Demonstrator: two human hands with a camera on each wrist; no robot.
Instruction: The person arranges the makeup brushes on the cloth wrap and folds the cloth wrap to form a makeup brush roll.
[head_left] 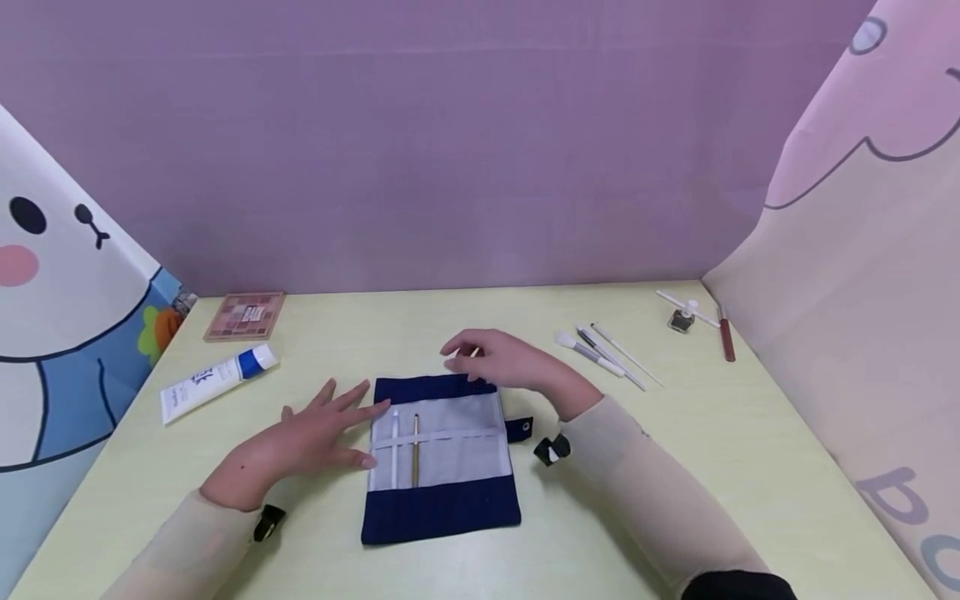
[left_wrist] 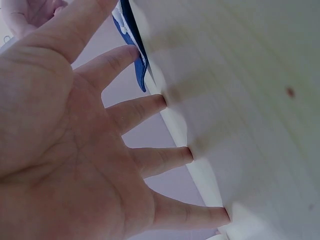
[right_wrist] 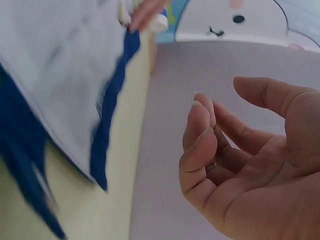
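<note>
Brush roll [head_left: 441,458], navy cloth with a pale grey lining, lies open at centre frame, long axis running toward the top of the frame. Two slim brushes [head_left: 406,450] sit under its white strap. Left hand [head_left: 311,433], fingers spread flat, touches the roll's left edge; nearer hand. Right hand [head_left: 498,360] hovers over the top edge, fingers loosely curled, holding nothing. Loose brushes [head_left: 600,354] lie right of it.

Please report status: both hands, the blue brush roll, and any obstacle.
Left hand open, fingers spread at the brush roll left edge. Right hand loosely curled, empty, over its top edge. Roll lies open, two brushes inside. No obstacle.
</note>
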